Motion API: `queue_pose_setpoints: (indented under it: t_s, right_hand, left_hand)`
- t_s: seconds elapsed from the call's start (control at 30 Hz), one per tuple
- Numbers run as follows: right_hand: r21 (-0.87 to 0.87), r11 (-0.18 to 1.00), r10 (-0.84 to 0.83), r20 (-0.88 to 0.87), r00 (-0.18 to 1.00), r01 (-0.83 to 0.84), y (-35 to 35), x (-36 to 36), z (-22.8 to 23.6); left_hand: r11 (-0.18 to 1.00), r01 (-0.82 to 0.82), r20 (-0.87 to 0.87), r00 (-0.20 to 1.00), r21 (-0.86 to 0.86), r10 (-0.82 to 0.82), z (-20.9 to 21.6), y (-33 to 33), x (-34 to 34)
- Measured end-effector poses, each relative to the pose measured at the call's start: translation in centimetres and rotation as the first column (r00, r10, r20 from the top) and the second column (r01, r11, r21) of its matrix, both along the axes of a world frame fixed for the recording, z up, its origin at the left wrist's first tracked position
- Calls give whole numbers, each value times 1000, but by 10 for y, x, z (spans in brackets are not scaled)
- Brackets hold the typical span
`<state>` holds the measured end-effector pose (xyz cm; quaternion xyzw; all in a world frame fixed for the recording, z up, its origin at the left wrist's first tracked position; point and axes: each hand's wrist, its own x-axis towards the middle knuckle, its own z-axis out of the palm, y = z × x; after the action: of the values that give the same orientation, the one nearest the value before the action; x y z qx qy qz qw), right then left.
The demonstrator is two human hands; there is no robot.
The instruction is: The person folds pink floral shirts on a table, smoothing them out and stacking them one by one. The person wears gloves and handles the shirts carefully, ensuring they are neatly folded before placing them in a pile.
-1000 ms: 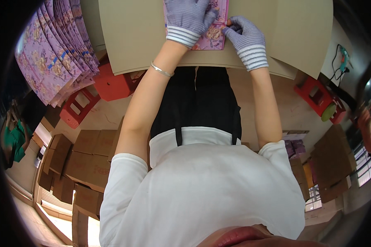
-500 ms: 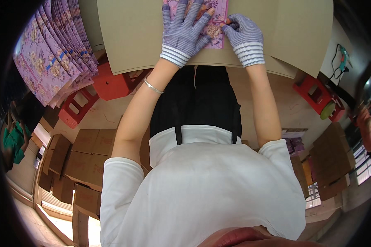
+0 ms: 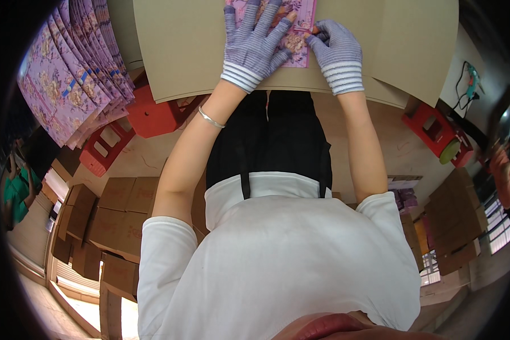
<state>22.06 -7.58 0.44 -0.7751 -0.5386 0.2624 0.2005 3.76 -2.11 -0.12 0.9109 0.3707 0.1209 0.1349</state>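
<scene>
A pink and purple flower-printed flat piece (image 3: 296,44) with a bright pink edge lies on the beige work surface (image 3: 181,54), partly hidden by my left hand. In a striped glove with bare fingertips, my left hand (image 3: 249,54) rests flat on it, fingers spread. My right hand (image 3: 339,54), gloved alike, is at its right edge with thumb and fingers pinched together on a thin pink strip there. Its fingertips are partly covered, so the exact grip is hard to see.
At far left hangs or stands a stack of purple flower-printed folded pieces (image 3: 68,85) with blue marks. Red plastic stools (image 3: 153,113) stand below the table. A teal glue gun (image 3: 471,85) with a black cord lies at right. Cardboard boxes (image 3: 119,221) and other people (image 3: 20,195) are around.
Very little differs. The flower-printed piece and both hands have shifted slightly to the right; the hands keep the same pose.
</scene>
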Motion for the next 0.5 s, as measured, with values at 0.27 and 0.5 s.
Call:
queue_pose_setpoints:
  t_s: [0.27, 0.5]
  right_hand:
    - [-58, 998, -31, -46, 998, 28, -5, 1, 5]
    - [-171, 976, 183, 326, 928, -133, -19, -8, 18]
  left_hand:
    - [1000, -11, 29, 1000, 4, 10, -4, -1, 0]
    - [997, 10, 13, 1000, -71, -9, -3, 3, 0]
